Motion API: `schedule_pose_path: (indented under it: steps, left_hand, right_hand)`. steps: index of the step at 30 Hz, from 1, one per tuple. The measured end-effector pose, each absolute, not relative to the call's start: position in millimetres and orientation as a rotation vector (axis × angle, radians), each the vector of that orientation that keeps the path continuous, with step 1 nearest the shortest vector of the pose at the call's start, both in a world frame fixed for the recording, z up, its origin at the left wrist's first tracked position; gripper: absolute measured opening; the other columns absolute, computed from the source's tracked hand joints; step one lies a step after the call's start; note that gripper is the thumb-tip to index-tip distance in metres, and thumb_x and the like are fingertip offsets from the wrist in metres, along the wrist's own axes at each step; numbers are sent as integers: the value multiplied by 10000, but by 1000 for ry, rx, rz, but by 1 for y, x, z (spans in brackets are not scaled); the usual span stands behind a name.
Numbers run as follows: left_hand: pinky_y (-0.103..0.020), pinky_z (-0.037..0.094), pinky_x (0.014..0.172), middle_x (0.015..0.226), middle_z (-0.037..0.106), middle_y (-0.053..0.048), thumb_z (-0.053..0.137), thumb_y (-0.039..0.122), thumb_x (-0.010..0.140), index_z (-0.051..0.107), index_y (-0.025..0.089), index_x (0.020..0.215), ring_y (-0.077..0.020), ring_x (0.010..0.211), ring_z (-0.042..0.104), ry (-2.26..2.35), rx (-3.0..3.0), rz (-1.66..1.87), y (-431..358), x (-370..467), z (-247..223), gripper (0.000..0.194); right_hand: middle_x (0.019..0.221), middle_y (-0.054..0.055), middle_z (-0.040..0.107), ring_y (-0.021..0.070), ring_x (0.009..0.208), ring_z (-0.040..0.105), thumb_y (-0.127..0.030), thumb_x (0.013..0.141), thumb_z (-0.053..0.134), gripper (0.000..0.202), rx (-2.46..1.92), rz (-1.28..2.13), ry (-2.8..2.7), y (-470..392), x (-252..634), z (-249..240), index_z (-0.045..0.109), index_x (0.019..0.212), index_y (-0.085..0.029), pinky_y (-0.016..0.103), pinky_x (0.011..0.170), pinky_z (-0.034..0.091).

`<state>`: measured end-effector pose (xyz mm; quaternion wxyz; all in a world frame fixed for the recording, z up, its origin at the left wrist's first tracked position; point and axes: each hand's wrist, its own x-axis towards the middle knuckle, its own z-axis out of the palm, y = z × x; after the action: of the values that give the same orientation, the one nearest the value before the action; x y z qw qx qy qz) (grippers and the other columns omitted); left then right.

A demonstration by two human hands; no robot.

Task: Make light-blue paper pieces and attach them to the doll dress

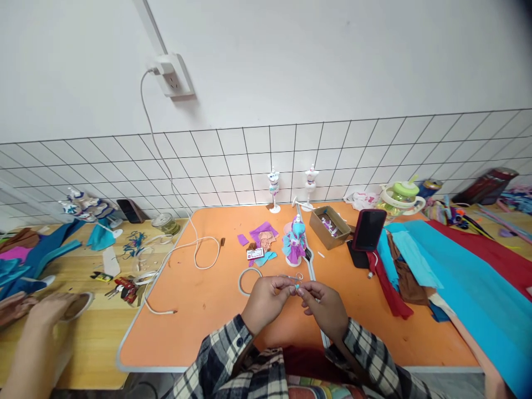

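Observation:
My left hand (268,299) and my right hand (326,307) meet low over the orange table, fingertips pinched together. Between them is a tiny light-blue piece (297,286), too small to make out well and mostly covered by the fingers. Just beyond the fingertips lies a thin metal tool with a ring handle (299,276), partly hidden. A roll of tape (241,282) lies flat beside my left hand. Farther back stands a small dress form (295,241) in a purple and light-blue ruffled dress. Purple, peach and blue fabric scraps (264,235) lie to its left around a small white box (255,254).
Two white mini dress forms (274,191) stand by the wall. A cardboard box (330,227) and a propped phone (369,230) are to the right, then long blue cloth (461,277). A white cable (197,242) loops at left. Another person's hand (52,307) works at far left.

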<state>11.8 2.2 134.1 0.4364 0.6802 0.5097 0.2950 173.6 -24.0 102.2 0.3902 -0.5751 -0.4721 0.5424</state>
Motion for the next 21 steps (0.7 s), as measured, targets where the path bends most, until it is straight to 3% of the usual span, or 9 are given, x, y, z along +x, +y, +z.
schedule_pose_path:
  steps: [5,12,18,21]
  left_hand:
    - [-268,508,823,911,756,-31,571,278,848,742,233,837,-187,873,683,1269,1700,898,0,15,133,178]
    - [-270,497,792,871,732,-51,581,268,855,727,213,821,-176,831,661,1182,1826,887,0,14,140,160]
    - [-316,445,877,859,730,-47,546,287,874,735,253,815,-189,849,641,984,2090,573,5,8,152,201]
    - [-345,382,962,812,734,-31,552,288,862,740,277,814,-181,800,648,890,2179,380,10,4,161,195]
  right_hand:
    - [766,12,582,121,640,546,-497,625,750,412,-1374,1574,-862,-23,177,101,661,855,-167,243,480,550]
    - [673,-47,459,71,569,423,-453,607,777,364,-1174,1860,-664,-23,183,107,622,797,-184,194,456,505]
    - [614,-54,444,74,561,409,-466,602,770,362,-1126,1980,-1032,-11,200,100,617,737,-167,205,505,493]
    - [634,-31,511,96,584,462,-486,685,695,329,-1104,1872,-1427,-3,207,102,639,725,-165,220,533,472]
